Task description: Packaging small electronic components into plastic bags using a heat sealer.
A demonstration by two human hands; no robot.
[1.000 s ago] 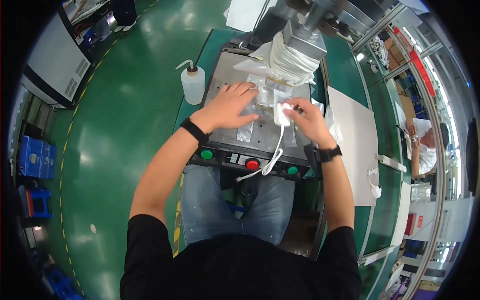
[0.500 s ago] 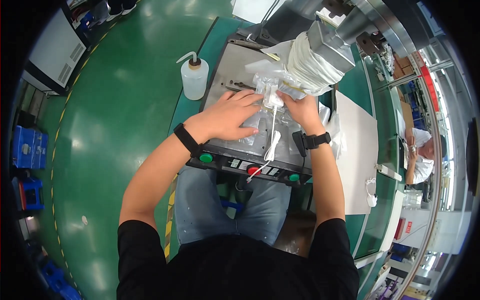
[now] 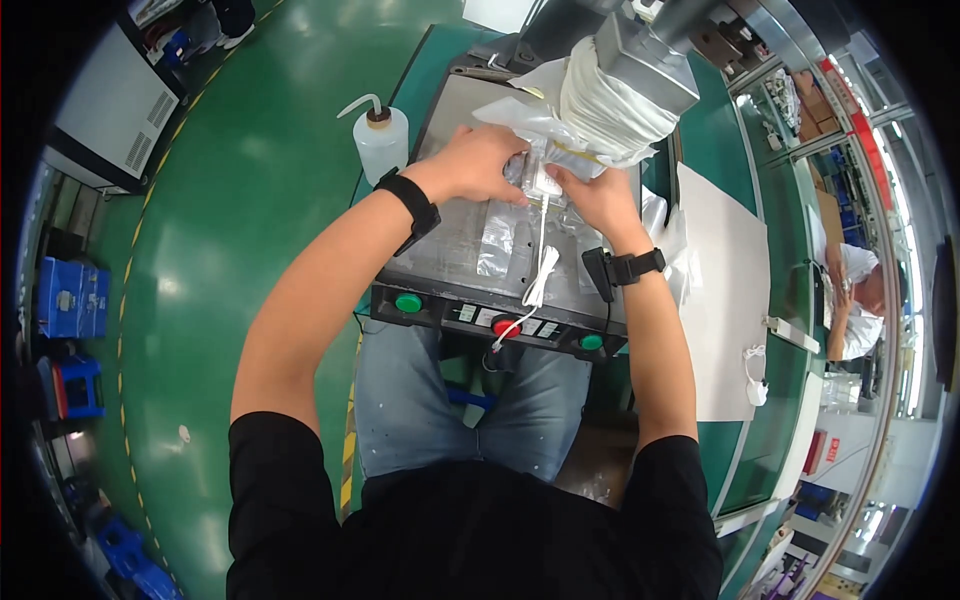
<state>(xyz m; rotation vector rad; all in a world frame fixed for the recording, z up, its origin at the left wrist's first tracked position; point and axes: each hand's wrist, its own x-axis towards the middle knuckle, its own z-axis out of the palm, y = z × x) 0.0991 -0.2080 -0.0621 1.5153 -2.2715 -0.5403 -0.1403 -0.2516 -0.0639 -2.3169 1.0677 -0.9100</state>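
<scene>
White adapter (image 3: 549, 182) lies between your hands, towards the far part of the metal surface (image 3: 450, 252). At the near edge, its white cable (image 3: 541, 268) trails over the red button (image 3: 507, 327), with a green button (image 3: 408, 302) to the left. Farther in, a strip of clear plastic film (image 3: 497, 242) lies left of the cable. The adapter's long axis runs roughly near to far, cable end towards you. It sits just left of your right hand (image 3: 602, 200), the nearer one, whose thumb appears to touch its right side; your fingers are hidden, so you cannot tell how firmly they hold. Your left hand (image 3: 484, 166) is wide, thumb apart from fingers, around clear plastic just left of the adapter. Beyond both hands hangs the cloth-wrapped press head (image 3: 618, 108). Compared with half a second ago, your left hand has shifted farther in and arched, no longer flat on the surface; your right thumb remains at the adapter.
</scene>
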